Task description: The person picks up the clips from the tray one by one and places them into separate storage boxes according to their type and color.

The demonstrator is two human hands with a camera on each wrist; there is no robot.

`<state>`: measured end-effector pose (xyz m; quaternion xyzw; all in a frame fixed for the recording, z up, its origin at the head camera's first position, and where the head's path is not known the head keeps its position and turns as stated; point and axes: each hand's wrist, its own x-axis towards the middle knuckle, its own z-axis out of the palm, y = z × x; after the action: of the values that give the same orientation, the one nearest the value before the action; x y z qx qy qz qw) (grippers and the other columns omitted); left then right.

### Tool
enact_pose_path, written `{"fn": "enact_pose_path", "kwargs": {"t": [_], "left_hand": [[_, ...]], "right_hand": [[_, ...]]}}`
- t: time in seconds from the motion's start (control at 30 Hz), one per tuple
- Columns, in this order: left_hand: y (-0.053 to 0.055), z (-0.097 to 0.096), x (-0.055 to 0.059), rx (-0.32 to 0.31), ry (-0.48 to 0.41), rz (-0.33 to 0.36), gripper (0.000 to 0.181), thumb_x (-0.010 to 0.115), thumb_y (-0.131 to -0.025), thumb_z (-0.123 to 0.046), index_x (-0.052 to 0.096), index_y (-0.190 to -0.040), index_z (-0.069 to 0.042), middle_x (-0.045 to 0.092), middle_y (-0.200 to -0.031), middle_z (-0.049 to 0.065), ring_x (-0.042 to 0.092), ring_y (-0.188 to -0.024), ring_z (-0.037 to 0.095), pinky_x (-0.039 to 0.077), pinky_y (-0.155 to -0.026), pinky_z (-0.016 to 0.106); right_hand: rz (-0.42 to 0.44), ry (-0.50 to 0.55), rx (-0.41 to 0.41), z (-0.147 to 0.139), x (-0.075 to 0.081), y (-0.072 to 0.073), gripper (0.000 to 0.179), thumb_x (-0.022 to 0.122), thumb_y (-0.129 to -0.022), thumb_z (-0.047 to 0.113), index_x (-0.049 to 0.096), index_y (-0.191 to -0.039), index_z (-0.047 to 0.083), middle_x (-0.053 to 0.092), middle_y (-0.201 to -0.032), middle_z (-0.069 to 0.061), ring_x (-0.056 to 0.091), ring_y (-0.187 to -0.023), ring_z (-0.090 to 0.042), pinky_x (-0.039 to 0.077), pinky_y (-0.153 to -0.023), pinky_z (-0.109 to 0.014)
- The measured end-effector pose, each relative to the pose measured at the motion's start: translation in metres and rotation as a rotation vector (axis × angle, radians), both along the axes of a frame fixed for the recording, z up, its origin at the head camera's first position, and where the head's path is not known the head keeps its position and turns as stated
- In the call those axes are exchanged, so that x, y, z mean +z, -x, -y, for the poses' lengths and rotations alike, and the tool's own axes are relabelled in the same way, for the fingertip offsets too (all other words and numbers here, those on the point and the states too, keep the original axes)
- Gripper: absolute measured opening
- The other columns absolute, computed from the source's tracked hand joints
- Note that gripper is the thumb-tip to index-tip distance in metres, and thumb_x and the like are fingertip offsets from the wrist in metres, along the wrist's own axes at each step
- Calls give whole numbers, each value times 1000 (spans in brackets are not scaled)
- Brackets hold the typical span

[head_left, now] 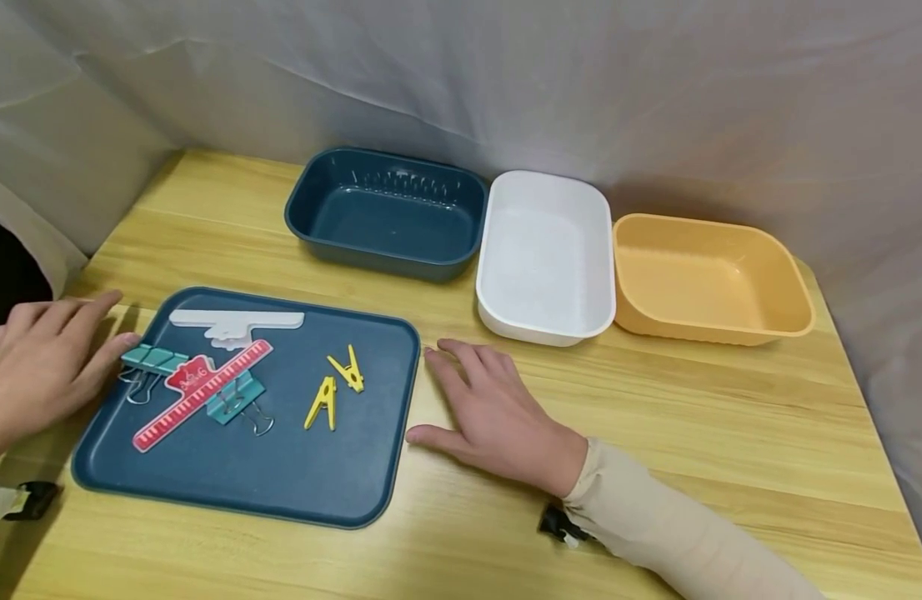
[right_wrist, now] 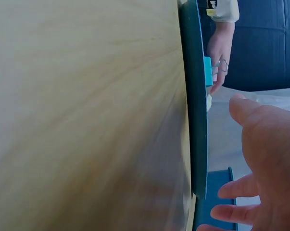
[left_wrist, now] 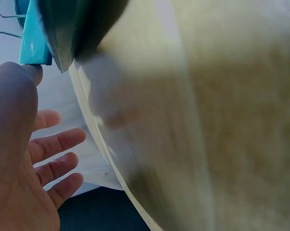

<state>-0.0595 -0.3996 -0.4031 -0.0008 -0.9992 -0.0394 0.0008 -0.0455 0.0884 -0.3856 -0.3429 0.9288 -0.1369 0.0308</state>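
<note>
A dark blue tray [head_left: 281,479] holds several clips. My left hand [head_left: 48,362] is beside its left edge with fingers extended, the thumb close to a teal binder clip [head_left: 155,360]; whether they touch I cannot tell. A red sealing clip [head_left: 198,396] with a piano-key pattern lies diagonally across a second teal binder clip [head_left: 238,398]. Behind them is a white sealing clip [head_left: 232,321]. Two small yellow clothespins, one [head_left: 353,379] farther back and one [head_left: 326,392] nearer, lie on the tray's right half. My right hand [head_left: 498,412], fingers spread and holding nothing, is just right of the tray.
Along the back of the wooden table [head_left: 656,417] stand three bins side by side: dark blue [head_left: 389,260], white [head_left: 532,325] and yellow [head_left: 701,325]. A grey cloth [head_left: 446,75] hangs behind them.
</note>
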Motion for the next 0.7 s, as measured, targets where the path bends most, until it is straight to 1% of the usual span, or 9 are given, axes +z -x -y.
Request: {"fn": "enact_pose_path", "kwargs": {"t": [0.13,0.23,0.3,0.4,0.5,0.7], "left_hand": [[0,-2,-1,8,13,18,78,33,-108,-59,39,-147,8,37,-138,42,22,-133,60,24,-109,74],[0,-2,-1,-5,19,31,75,35,-108,-57,48,-135,12,41,-132,42,26,-130,59,26,-106,73],[0,-3,-2,-26,16,33,71,38,-108,-54,52,-126,14,44,-128,41,28,-127,59,27,-103,73],[1,-3,-2,-66,16,34,64,42,-109,-49,57,-118,13,49,-124,40,32,-124,59,30,-100,71],[1,-4,-2,-98,22,33,61,44,-109,-47,60,-113,12,53,-119,39,34,-121,58,30,-99,70],[3,-7,-1,-125,36,31,52,51,-107,-42,60,-108,9,56,-112,38,36,-116,56,34,-96,71]], "right_hand": [[9,-26,-4,9,0,0,89,55,-94,73,45,-155,8,47,-152,-12,50,-134,-34,42,-108,-50],[14,-49,-13,15,1,1,89,53,-94,74,48,-152,6,50,-148,-10,51,-129,-32,42,-105,-48],[9,-64,-28,18,1,2,89,52,-94,75,51,-149,4,52,-145,-10,53,-125,-31,43,-102,-46],[-8,-85,-49,21,0,3,87,51,-94,75,57,-143,3,55,-138,-10,53,-118,-31,43,-96,-44],[-25,-105,-55,23,-1,4,85,52,-93,76,62,-137,4,57,-132,-9,52,-112,-29,42,-91,-41],[-58,-139,-62,30,1,6,80,51,-92,78,66,-123,5,58,-112,-7,48,-98,-26,37,-81,-37]]}}
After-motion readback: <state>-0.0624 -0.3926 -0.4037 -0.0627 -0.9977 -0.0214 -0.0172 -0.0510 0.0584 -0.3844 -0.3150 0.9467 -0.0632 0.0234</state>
